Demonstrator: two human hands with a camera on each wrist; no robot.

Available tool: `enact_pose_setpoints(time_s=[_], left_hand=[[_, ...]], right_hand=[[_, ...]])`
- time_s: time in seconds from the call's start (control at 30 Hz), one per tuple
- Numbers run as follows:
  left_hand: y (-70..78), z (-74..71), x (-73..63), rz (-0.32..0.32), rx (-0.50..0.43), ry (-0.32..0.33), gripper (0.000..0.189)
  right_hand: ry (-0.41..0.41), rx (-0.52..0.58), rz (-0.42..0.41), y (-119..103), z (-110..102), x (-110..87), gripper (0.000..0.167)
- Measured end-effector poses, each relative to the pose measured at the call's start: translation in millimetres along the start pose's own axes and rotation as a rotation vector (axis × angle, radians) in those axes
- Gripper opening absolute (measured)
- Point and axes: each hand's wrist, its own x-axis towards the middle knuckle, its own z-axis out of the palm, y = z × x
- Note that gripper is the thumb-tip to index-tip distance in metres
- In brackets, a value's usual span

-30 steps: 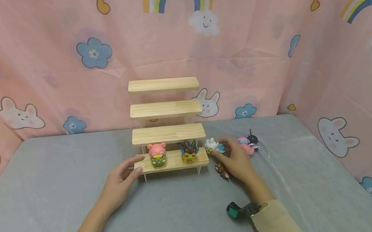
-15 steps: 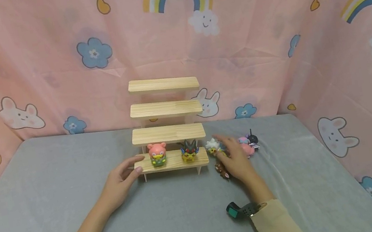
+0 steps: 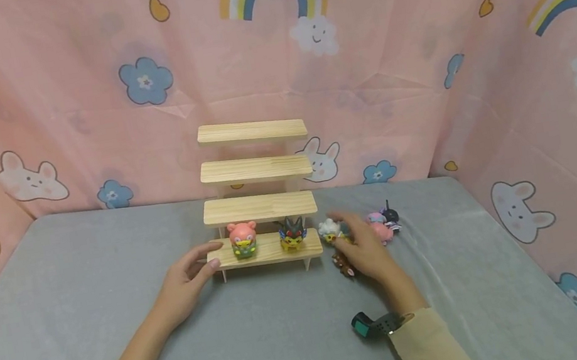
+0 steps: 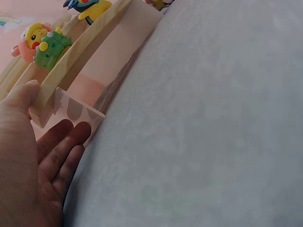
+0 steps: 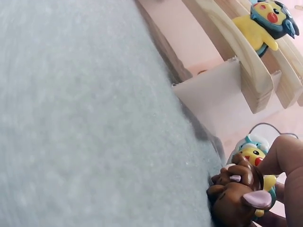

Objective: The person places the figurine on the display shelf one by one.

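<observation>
My left hand (image 3: pixel 183 287) holds the left end of the lowest step of a wooden tiered display stand (image 3: pixel 272 254), thumb at its front edge and index finger toward the back. On that step stand a pink-hooded yellow figurine (image 3: pixel 244 241) and a dark-hooded yellow figurine (image 3: pixel 293 234). To the right of the stand, my right hand (image 3: pixel 367 249) pinches a white-hooded yellow figurine (image 3: pixel 329 229) between thumb and fingers. A brown figurine (image 5: pixel 234 203) with pinkish ears lies on the cloth just in front of it, partly covering it in the right wrist view.
Beyond my right hand lie a pink figurine (image 3: pixel 382 232) and a black one (image 3: pixel 390 215), close together. Grey cloth (image 3: pixel 291 332) covers the table. A pink printed curtain (image 3: pixel 394 92) hangs behind and at both sides.
The white-hooded figurine has turned in my right fingers, its white top now higher, and those fingers have shifted slightly. My left hand stays at the stand.
</observation>
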Motion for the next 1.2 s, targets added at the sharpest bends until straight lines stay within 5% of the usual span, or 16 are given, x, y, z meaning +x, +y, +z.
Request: enact_pose_setpoints(time_s=[0.5,0.87,1.2], left_hand=[[-2.9,-0.8,1.1,0.034,-0.019,-0.007,0.036],[-1.3,0.2,1.0,0.03,-0.016,-0.005,0.035],[-1.1,-0.3,1.0,0.02,-0.007,-0.003,0.036]], right_hand=[[-0.025,0.073,0.172,2,-20,-0.1,0.051],[-0.066,0.032,0.064,5,-30,-3.3,0.045],[-0.161,-0.01,0.072,1,-46,-5.2,0.043]])
